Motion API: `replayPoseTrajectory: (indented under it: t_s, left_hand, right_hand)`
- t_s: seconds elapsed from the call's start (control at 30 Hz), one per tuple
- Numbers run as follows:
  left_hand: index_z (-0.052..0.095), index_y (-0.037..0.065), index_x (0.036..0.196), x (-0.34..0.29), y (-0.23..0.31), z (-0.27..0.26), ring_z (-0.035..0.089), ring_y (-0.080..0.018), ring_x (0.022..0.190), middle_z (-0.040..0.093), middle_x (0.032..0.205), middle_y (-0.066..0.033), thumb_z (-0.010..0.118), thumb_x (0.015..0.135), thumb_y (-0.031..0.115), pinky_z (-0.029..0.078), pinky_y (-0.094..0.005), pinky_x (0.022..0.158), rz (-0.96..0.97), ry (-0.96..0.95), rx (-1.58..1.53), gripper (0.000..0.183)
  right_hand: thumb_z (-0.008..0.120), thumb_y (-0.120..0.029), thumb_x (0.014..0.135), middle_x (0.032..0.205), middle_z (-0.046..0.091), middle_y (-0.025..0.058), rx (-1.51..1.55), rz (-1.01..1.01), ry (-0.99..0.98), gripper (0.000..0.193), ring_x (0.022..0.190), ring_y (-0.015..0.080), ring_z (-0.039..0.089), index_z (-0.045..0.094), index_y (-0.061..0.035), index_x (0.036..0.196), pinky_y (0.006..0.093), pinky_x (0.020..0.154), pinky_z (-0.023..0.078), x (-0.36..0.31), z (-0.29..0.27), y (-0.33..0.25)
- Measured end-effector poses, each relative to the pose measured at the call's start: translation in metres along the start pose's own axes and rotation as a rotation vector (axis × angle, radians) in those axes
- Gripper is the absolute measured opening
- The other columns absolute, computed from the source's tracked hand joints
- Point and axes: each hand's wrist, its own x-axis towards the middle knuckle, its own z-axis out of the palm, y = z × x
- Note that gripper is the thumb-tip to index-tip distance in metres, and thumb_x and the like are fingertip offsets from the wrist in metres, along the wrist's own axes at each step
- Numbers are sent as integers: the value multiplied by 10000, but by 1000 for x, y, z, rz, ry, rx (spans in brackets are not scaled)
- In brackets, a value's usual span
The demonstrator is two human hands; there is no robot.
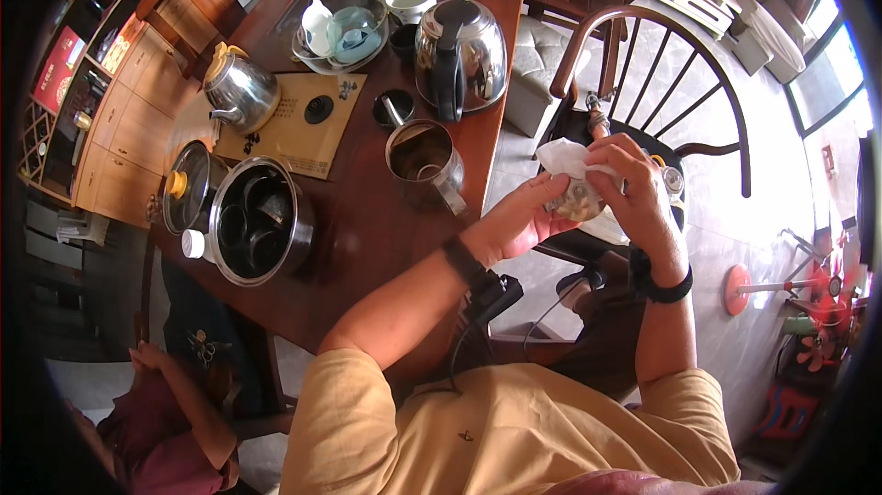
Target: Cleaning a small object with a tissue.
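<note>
While the two hands met just off the right edge of the table (367, 247), the left hand (522, 222) cupped a small round thing (581, 202) from beneath, and the right hand (640, 194) pinched a crumpled white tissue (563, 159) against its upper side. Both were held in the air, with a spindle-backed chair (643, 14) beyond them. Since it fitted between the fingers, the round thing was probably light; its shine suggested glass or metal, though too much was covered to tell which. Such a surface would likely be stiff and a bit slippery, and perhaps fragile if glass, so the safest hold seemed to be around its sides, with the palm below. The tissue looked soft and thin, apt to tear if dragged, and best gripped in a bunched fold. On the table, nearest the left forearm, stood a steel mug (441, 167).
</note>
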Motion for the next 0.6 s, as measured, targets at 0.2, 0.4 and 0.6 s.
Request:
replayPoseTrajectory:
  t_s: [0.2, 0.4, 0.6]
  left_hand:
    - [457, 159, 1343, 1, 1, -7, 561, -162, 1143, 553, 1266, -32, 515, 1003, 316, 475, -338, 976, 148, 18, -82, 380]
    - [453, 153, 1347, 0, 1, 0, 557, -161, 1148, 548, 1272, -26, 566, 980, 237, 470, -347, 987, 115, -21, -8, 393]
    - [474, 125, 1335, -1, 2, 1, 585, -172, 1126, 586, 1237, -43, 605, 953, 180, 499, -341, 926, 125, -11, 70, 408]
  right_hand:
    - [651, -22, 794, 1029, 616, 132, -1, 49, -55, 140, 874, 302, 638, 628, 29, 923, 352, 771, 502, -3, -4, -2]
    - [616, -37, 803, 923, 595, 145, -26, 44, 8, 143, 833, 310, 622, 592, 27, 929, 357, 724, 485, -6, -2, 1]
    - [609, -124, 850, 805, 605, 176, -12, 105, 90, 153, 739, 336, 613, 578, -4, 940, 363, 670, 476, -5, 7, 7]
